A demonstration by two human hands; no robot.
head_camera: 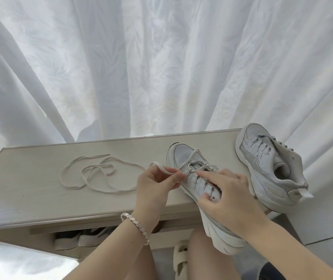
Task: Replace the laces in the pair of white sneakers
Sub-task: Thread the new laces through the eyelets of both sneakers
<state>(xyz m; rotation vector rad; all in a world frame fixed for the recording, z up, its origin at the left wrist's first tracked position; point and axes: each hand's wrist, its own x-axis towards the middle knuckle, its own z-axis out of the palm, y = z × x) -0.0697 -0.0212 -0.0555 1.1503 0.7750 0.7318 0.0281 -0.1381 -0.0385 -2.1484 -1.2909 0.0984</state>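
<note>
Left hand (153,184) pinches lace (162,168) beside sneaker (183,156); right hand (230,197) grips sneaker. Risk: hard pull unthreads lace; loose grip drops sneaker.

counter (40,188): pale wood-grain laminate look, matt, fine streaks.
loose lace (101,166): flat woven cloth, cream, matt. threaded lace (161,167): same weave.
near sneaker (183,158): smooth leather-look panels with a slight sheen, toe matt and mesh-like. sole (220,233): matt cream, rubbery foam look.
far sneaker (266,164): same build, greyer, scuffed, cloth lining.
curtain (141,67): thin white cloth, faint leaf pattern, creased.
bracelet (139,225): polished silver metal links.
sandal (179,259): matt cream, moulded plastic or rubber, can't tell which.
</note>
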